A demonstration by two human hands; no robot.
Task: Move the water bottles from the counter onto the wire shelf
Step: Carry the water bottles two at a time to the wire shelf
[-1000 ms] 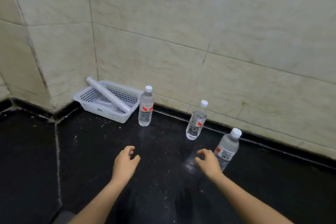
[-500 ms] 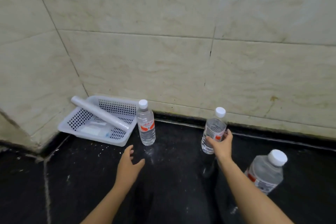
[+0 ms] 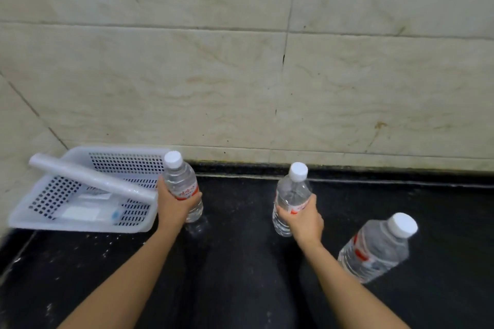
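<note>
Three clear water bottles with white caps and red labels stand on the black counter (image 3: pixel 240 262). My left hand (image 3: pixel 173 205) grips the left bottle (image 3: pixel 180 180) round its middle, right beside the white basket. My right hand (image 3: pixel 303 219) grips the middle bottle (image 3: pixel 292 192) round its lower body. The third bottle (image 3: pixel 379 246) stands free at the right, close to my right forearm. No wire shelf is in view.
A white perforated plastic basket (image 3: pixel 40 216) sits in the left corner with a white roll (image 3: pixel 88 180) lying across it and small packets inside. A beige tiled wall (image 3: pixel 240 75) rises directly behind the counter.
My left hand reached forward and closed round the left bottle. My right hand keeps its hold on the middle bottle. The view moved closer to the wall.
</note>
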